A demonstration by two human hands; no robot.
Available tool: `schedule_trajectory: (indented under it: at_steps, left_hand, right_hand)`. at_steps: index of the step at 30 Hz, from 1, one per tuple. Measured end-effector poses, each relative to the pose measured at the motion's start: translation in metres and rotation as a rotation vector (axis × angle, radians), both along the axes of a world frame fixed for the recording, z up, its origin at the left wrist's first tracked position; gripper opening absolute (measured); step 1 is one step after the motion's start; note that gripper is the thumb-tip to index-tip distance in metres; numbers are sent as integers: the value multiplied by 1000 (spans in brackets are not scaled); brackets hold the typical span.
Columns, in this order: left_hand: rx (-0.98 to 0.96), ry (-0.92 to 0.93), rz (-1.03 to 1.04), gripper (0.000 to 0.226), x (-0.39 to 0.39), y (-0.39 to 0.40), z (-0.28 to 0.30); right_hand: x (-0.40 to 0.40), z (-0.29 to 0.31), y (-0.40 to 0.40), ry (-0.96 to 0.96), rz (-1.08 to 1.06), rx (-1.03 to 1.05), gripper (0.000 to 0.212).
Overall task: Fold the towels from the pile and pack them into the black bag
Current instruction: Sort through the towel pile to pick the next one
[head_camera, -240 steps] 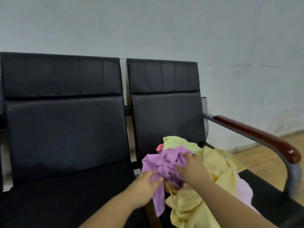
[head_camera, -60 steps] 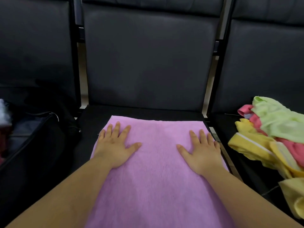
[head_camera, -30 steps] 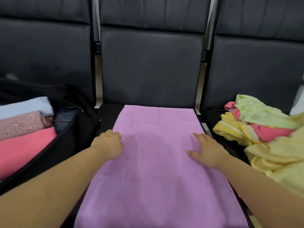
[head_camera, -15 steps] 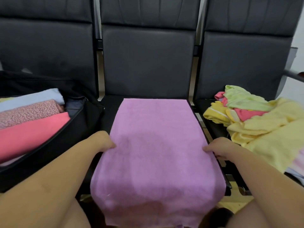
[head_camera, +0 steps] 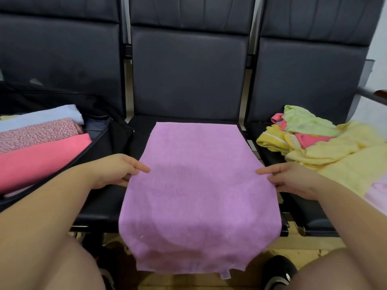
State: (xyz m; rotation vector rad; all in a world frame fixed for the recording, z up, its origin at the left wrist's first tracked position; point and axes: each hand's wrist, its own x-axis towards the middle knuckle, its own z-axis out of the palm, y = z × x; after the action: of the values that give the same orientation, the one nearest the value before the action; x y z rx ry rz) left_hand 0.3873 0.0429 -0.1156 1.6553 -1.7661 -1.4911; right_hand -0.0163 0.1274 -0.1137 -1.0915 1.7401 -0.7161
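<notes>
Folded towels [head_camera: 39, 139] lie stacked in the black bag [head_camera: 104, 143], out beyond our left hand: a pale blue one, a speckled pink one and a coral one side by side, so part of the packing is already done.

Our left hand [head_camera: 117, 172] pinches the left edge of the purple towel [head_camera: 199, 191], thumb on top and fingers tucked beneath. The towel lies flat between our two hands along the middle chair seat [head_camera: 100, 208], its near end draping over the front edge toward our knees, with a small label showing at the hem. Our right hand [head_camera: 291, 178] grips the opposite edge in the same way, roughly level with the left.

We judge this cloth to be light, soft and limp: it will sag wherever it is unsupported and will not hold a crease by itself, though the terry surface should grip the fingers well enough. Holding both long edges at matching points looks right for us; to fold it end to end, taking the two hanging corners would likely keep the hem square.

Past our right hand, on the next seat, sits the pile of unfolded towels [head_camera: 326, 143], yellow, light green and pink, touching nothing we hold.
</notes>
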Motion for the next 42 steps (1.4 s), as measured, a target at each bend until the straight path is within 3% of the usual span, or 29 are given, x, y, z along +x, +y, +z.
schedule_trajectory:
  at_steps: [2,6,8,15,17,20,24,26,28,30,34,36,39,42]
  left_hand:
    - [-24,-57,-70,28,2,5,1]
    - [-177,-366,-182,55,8,9,1]
    - [-262,-491,-225,58,9,12,3]
    - [-457,-566,-272,29,14,20,4]
    - [-522,-594,-255,14,15,22,7]
    - [-600,-616,-224,18,20,24,12]
    - [-775,-366,-16,27,24,28,24]
    - [-617,-128,83,37,26,34,33]
    - [-418,149,92,62,27,42,45]
    - [-336,285,137,75,24,47,55]
    - [-212,612,257,53,19,63,87]
    - [-254,733,313,49,22,70,98]
    - [-324,779,381,37,21,70,102]
    - [-230,758,307,44,18,58,97]
  right_hand:
    - [0,3,6,24,65,26,31]
    - [6,11,16,264,181,-10,41]
    - [11,13,21,376,234,-30,41]
    - [16,9,27,718,281,-163,11]
    - [16,13,30,769,290,-195,14]
    - [11,18,35,782,298,-244,25]
    - [7,29,43,628,177,-287,24]
    - [5,36,48,463,73,-265,26]
    - [4,46,52,324,15,-292,27]
    - [8,60,56,231,-28,-346,28]
    - [19,92,66,-106,-123,-424,28]
    - [21,103,69,-236,-228,-489,24]
    - [22,107,64,-236,-319,-543,25]
    - [26,99,49,-143,-187,-562,33]
